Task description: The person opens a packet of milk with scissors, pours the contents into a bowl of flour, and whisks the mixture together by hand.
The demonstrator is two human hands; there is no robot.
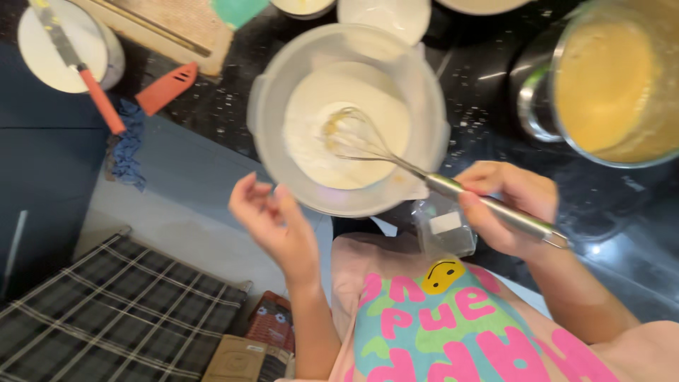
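A black speckled countertop (495, 85) carries a translucent mixing bowl (272, 106) of white flour. Cardboard boxes (247, 357) sit near-left (floor level). The right hand (513, 205) grips a metal whisk (396, 159) in the bowl; the left hand (272, 223) hovers open, empty.

My right hand (511, 205) grips a metal whisk (396, 159), its wires in white flour inside a translucent mixing bowl (272, 106). My left hand (276, 219) hovers open beside the bowl's rim. Yellow batter fills a steel bowl (612, 78) on the dark counter (488, 92).

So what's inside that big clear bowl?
The clear bowl holds white flour. The head of a metal whisk, held by the right hand, sits in it. Whatever lies under the flour is covered.
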